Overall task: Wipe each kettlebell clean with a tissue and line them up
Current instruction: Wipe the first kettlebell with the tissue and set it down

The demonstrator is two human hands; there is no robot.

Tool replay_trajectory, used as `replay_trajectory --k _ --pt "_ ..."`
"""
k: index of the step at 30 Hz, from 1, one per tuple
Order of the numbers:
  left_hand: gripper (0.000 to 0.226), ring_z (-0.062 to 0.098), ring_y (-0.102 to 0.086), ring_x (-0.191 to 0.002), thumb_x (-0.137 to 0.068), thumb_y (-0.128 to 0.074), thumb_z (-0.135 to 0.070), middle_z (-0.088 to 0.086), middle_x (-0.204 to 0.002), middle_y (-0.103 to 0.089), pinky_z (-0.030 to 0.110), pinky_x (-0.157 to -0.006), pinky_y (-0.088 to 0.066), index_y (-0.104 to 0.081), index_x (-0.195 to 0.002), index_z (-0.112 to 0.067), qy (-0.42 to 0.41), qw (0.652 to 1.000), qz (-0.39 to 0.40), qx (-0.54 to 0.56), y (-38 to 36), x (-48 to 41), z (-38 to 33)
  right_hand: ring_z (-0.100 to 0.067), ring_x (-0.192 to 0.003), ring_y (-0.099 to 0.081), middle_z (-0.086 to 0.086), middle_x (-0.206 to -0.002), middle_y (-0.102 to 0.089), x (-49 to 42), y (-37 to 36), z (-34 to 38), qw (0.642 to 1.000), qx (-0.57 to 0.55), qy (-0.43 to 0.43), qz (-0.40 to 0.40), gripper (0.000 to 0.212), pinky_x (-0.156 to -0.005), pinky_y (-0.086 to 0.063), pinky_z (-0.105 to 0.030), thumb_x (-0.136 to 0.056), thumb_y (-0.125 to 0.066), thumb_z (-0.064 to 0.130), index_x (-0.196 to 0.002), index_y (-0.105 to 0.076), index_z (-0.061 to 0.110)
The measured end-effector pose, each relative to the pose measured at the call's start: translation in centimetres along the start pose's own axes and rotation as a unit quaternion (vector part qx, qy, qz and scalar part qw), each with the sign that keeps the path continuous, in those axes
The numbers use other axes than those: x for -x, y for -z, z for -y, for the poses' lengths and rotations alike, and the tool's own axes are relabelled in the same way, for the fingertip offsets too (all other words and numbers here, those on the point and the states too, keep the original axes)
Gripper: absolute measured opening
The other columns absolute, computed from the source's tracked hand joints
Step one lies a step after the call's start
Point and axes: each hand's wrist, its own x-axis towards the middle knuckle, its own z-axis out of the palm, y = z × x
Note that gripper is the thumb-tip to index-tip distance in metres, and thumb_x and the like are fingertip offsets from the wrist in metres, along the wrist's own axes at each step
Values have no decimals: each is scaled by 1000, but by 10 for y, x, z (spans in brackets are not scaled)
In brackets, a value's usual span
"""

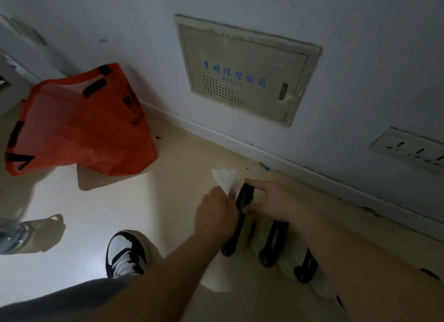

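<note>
We've got the end kettlebell (242,201) on the floor (144,213), handle running away from us toward the wall (360,93) — right hand (271,199) pinching it steady, left hand (217,216) clutching the tissue (225,177) against its left flank — the left looks best placed to wipe along it

Wall panel (262,98), cream metal door set into the wall:
- Line 1, blue Chinese characters (234,73) across the upper door: reads "多媒体智能箱". The strokes are soft, and the second character is the least distinct.
- Line 2, small blue code (231,82) directly below line 1: appears as "FZY-L1". It is blurred, so the reading is uncertain.

Orange bag (79,129) on the floor:
- Black print (133,105) on the right side panel, turned sideways and creased. Latin capitals begin with "S"; the remaining letters cannot be read.
</note>
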Motion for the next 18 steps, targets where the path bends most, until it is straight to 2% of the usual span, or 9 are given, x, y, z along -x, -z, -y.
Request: replay_trajectory --k 2,3,7,9,11,12,14,16,18 --pt "47 12 -44 -136 -104 -34 -28 -5 -150 -46 25 -113 -34 -40 -151 -23 -73 996 35 46 -34 34 3 -16 -133 -55 15 -149 -56 -9 1 -9 1000 6 24 -17 68 -109 -48 -37 -82 -81 41 -143 -53 51" --pt "57 11 -37 -140 -101 -33 -21 -5 -157 -36 24 -114 -29 -26 -158 -24 -94 995 30 28 -44 55 2 -15 -133 -55 15 -147 -58 -12 1 -12 999 2 30 -15 60 -109 -48 -37 -86 -77 35 -141 -56 49" --pt "70 25 -49 -114 -97 -32 -28 6 -142 -42 34 -91 -47 -1 -160 -21 -57 998 -1 -25 -48 87 9 -13 -133 -55 12 -152 -53 -23 -2 -22 999 -43 16 -14 63 -110 -50 -37 -90 -64 9 -141 -58 45" --pt "61 26 -55 -118 -102 -31 -37 5 -142 -49 39 -98 -48 -17 -159 -21 7 999 27 -18 -40 50 5 -14 -131 -56 13 -151 -54 -23 -6 -22 999 -25 28 -27 58 -108 -51 -37 -93 -68 17 -142 -56 46" --pt "48 28 -63 -109 -103 -31 -47 7 -128 -64 43 -98 -51 -53 -136 -19 105 985 115 81 -34 4 -14 -17 -126 -61 9 -143 -63 -19 -7 -21 998 11 37 -54 52 -103 -53 -39 -90 -75 32 -139 -61 44" --pt "48 30 -65 -104 -104 -32 -47 10 -120 -67 44 -95 -53 -61 -123 -14 146 968 143 146 -31 -16 -26 -20 -120 -63 5 -134 -68 -16 -6 -20 995 48 34 -77 50 -99 -54 -39 -86 -77 40 -135 -65 43" --pt "45 32 -63 -102 -104 -35 -40 15 -116 -66 40 -94 -52 -63 -110 -6 215 940 162 212 -26 -33 -45 -23 -112 -61 -2 -119 -71 -5 -6 -16 979 151 27 -135 47 -95 -51 -38 -83 -74 57 -126 -71 39" --pt "56 28 -64 -96 -104 -27 -48 14 -109 -67 39 -93 -51 -65 -108 -8 216 944 161 190 -23 -16 -37 -22 -106 -58 -3 -103 -67 9 -10 -11 964 221 14 -150 43 -101 -44 -38 -88 -64 65 -113 -76 32" --pt "65 25 -64 -86 -105 -19 -56 13 -99 -67 36 -83 -52 -64 -107 -9 212 949 144 186 -14 22 -24 -21 -94 -55 1 -84 -60 19 -18 -10 957 248 1 -150 47 -107 -38 -39 -91 -56 68 -90 -77 26"
